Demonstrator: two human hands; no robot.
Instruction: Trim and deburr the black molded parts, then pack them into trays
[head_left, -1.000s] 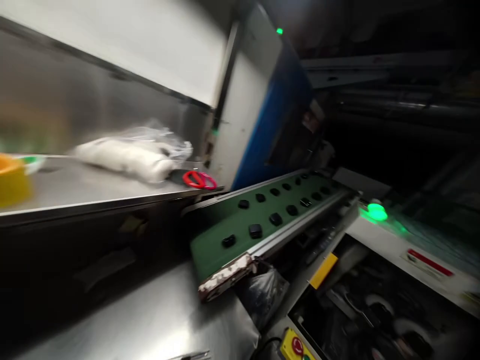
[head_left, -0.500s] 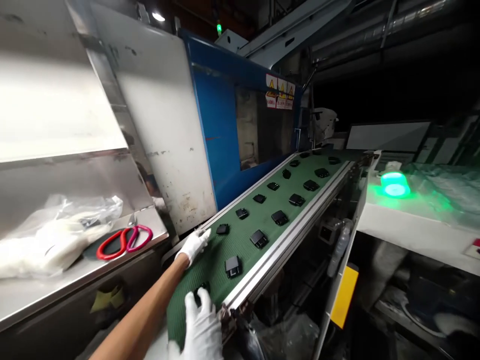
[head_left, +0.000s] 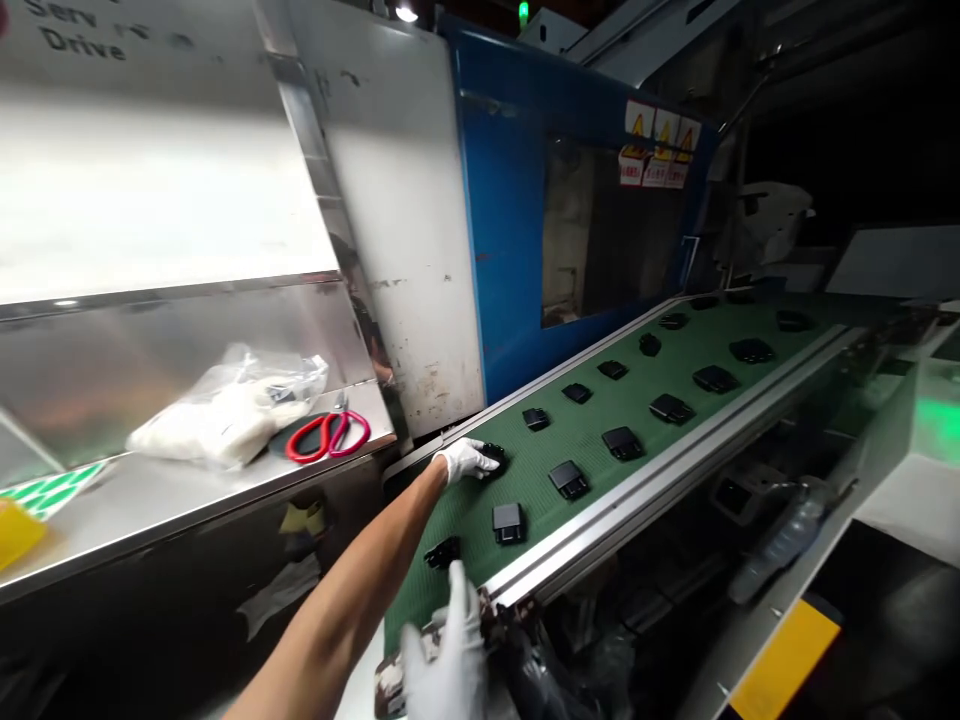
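Note:
In a white glove, my left hand (head_left: 463,460) reaches over the green conveyor belt, its fingers closed on a small black plastic part (head_left: 493,457) near the belt's far rail. My right hand (head_left: 448,655), also gloved and slightly blurred, is at the near end of the belt with thumb and fingers apart and nothing visible in them. Just beyond its fingertips lies another black plastic part (head_left: 442,552). A squarer black part (head_left: 508,523) rests to the right of that one. Several more black parts sit in two rows along the belt (head_left: 600,405).
A blue and white machine (head_left: 510,230) stands behind the belt. On the metal ledge (head_left: 187,500) at left are red-handled scissors (head_left: 328,437) and a clear plastic bag (head_left: 232,410) with white contents. An aluminium rail (head_left: 600,530) edges the belt. A yellow panel (head_left: 787,660) is at lower right.
The view has swung left. My left hand has closed on a black part near the far rail. My right hand has drawn back from the part at the belt's near end.

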